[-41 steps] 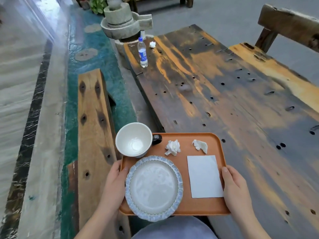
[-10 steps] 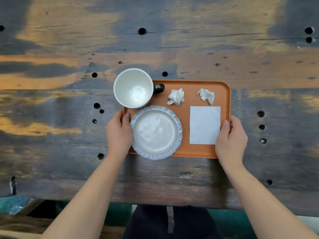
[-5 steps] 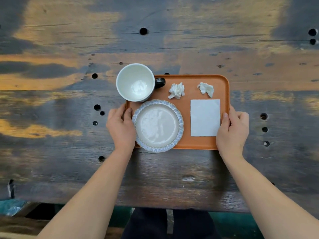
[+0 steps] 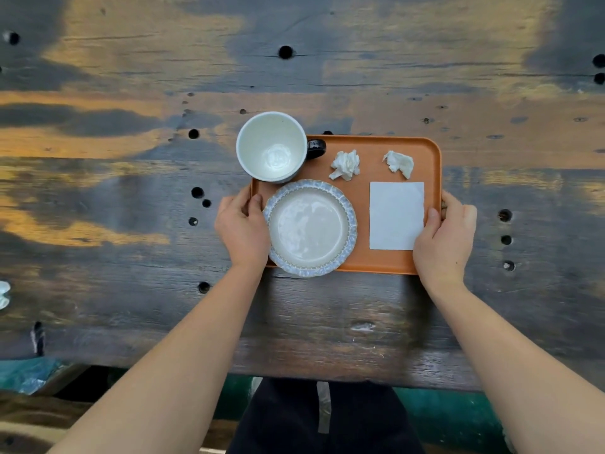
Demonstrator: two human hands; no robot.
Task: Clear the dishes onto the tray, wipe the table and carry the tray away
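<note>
An orange tray (image 4: 366, 260) is over the dark wooden table (image 4: 131, 208), square to me. On it are a white mug (image 4: 271, 147) with a dark handle at the far left, a blue-rimmed plate (image 4: 311, 227) at the near left, two crumpled tissues (image 4: 345, 165) (image 4: 399, 163) along the far side and a flat white napkin (image 4: 396, 216) at the right. My left hand (image 4: 242, 229) grips the tray's left edge, thumb over the rim. My right hand (image 4: 443, 239) grips the right edge the same way.
The table is weathered planks with several round holes (image 4: 197, 192). Its near edge (image 4: 327, 371) runs across below my forearms, with teal floor and my dark trousers beneath. A small white scrap (image 4: 4, 294) lies at the far left edge of view.
Four seconds ago I held the tray beside a bench at the table's end. Over the last second the tray has moved a little further out over the table, away from me.
</note>
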